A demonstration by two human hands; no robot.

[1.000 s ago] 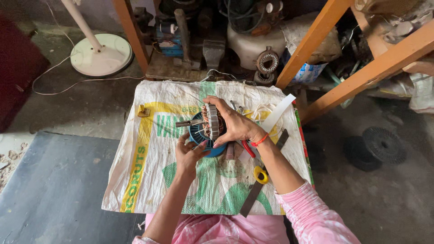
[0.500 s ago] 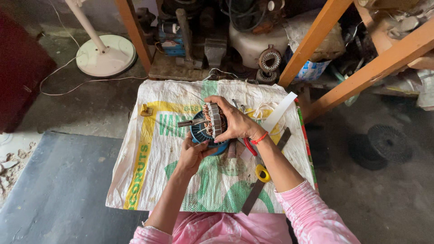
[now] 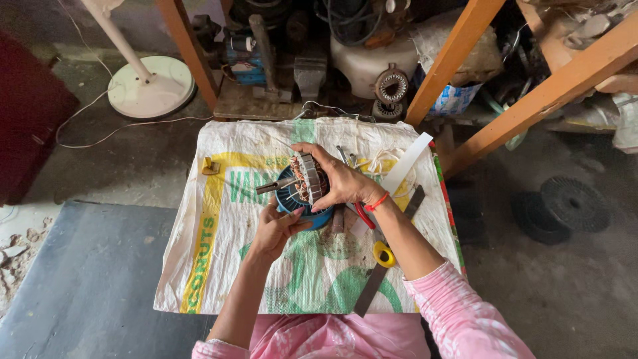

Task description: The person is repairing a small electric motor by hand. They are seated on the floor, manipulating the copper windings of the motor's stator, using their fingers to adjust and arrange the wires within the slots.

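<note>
Gripping a small electric motor stator with copper windings and a steel lamination stack [image 3: 307, 178], the right hand [image 3: 342, 183] is clenched over its top and right side. A short metal shaft [image 3: 276, 186] sticks out to the left. Stator sits on or in a round blue motor housing [image 3: 302, 206]; can't tell if it's seated or lifted clear. Left hand [image 3: 276, 229] is cupped under the housing edge, fingers closed on it from below. Both held just above a white woven plastic sack with green and yellow print [image 3: 219, 266] spread as a work mat.

Progress, judging by layout: motor is already opened, windings exposed, stator and housing not fully joined or parted. Nothing wrapped or fastened that I can see.

Around it on the sack: red-handled pliers [image 3: 362, 214] just beside the right wrist, yellow tape-measure-like disc [image 3: 383, 254], flat dark metal strip [image 3: 372, 289], white paper strip [image 3: 407, 163], coil of pale wire [image 3: 379, 159], small brass piece [image 3: 211, 166] well off to the left. Beyond: white round fan base [image 3: 151, 86], orange wooden frame legs [image 3: 458, 60].
</note>
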